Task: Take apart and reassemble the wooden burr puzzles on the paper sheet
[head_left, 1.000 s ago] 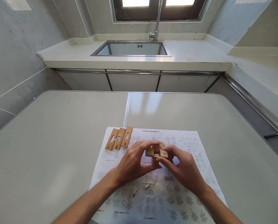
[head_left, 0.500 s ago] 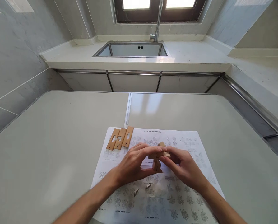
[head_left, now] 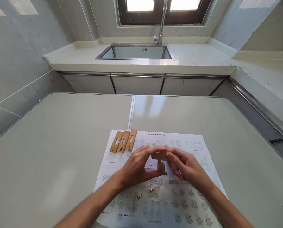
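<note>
My left hand (head_left: 138, 164) grips a small assembly of interlocking wooden puzzle pieces (head_left: 159, 155) from above and below, with the thumb under a lower upright block (head_left: 160, 167) and the fingers over the top. At the right end of the assembly, the fingertips of my right hand (head_left: 185, 163) are closed together and pressed against the wood; what lies between them is mostly hidden. Three flat wooden pieces with cut-out slots, numbered 1 (head_left: 116, 142), 3 (head_left: 123, 141) and 2 (head_left: 131, 139), lie side by side to the upper left of my hands.
Under my hands a large printed sheet (head_left: 193, 177) with many small diagrams covers part of the pale table (head_left: 60, 152). Beyond the far table edge is a counter (head_left: 198, 53) with a sink (head_left: 136, 52) and a faucet (head_left: 159, 38).
My right hand has shifted slightly and its fingers have drawn together at the assembly's right end. The wooden end that showed there before is no longer visible. My left hand keeps its grip.
</note>
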Demonstrator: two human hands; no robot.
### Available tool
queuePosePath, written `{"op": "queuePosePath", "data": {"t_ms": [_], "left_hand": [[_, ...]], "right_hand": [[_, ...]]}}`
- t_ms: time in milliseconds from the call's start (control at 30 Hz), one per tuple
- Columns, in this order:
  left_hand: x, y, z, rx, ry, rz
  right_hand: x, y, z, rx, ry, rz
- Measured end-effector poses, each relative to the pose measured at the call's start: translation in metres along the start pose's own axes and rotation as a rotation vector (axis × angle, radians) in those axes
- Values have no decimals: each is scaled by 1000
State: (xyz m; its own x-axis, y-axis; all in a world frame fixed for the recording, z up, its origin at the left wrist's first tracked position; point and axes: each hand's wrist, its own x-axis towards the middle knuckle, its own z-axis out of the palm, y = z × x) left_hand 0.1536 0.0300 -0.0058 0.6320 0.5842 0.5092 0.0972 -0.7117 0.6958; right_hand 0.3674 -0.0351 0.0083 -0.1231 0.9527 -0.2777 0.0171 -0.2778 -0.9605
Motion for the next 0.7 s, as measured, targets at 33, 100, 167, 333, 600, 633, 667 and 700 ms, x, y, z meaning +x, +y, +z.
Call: {"op": "queuePosePath", "data": {"t_ms": [33,100,167,333,600,633,667,700], "left_hand": [[0,0,0,-12,9,-33],[0,0,-1,-17,25,-128],[-1,1,-3,-11,42,-226],[0,-4,-4,-108,114,-360],[1,-9,-2,-85,185,-376],[1,-9,-2,-82,181,-374],[0,-9,-1,-80,177,-374],[0,-9,-1,-80,173,-374]], "right_hand": [[0,0,0,-18,57,-28],[1,1,-1,-99,221,-101],[2,3,-2,-239,391,-171],[5,12,-2,-621,481,-304],[11,26,-3,-881,422,-385],[11,26,-3,-894,410,-387],[11,27,-3,-900,400,-390],[11,27,-2,-896,389,-395]]}}
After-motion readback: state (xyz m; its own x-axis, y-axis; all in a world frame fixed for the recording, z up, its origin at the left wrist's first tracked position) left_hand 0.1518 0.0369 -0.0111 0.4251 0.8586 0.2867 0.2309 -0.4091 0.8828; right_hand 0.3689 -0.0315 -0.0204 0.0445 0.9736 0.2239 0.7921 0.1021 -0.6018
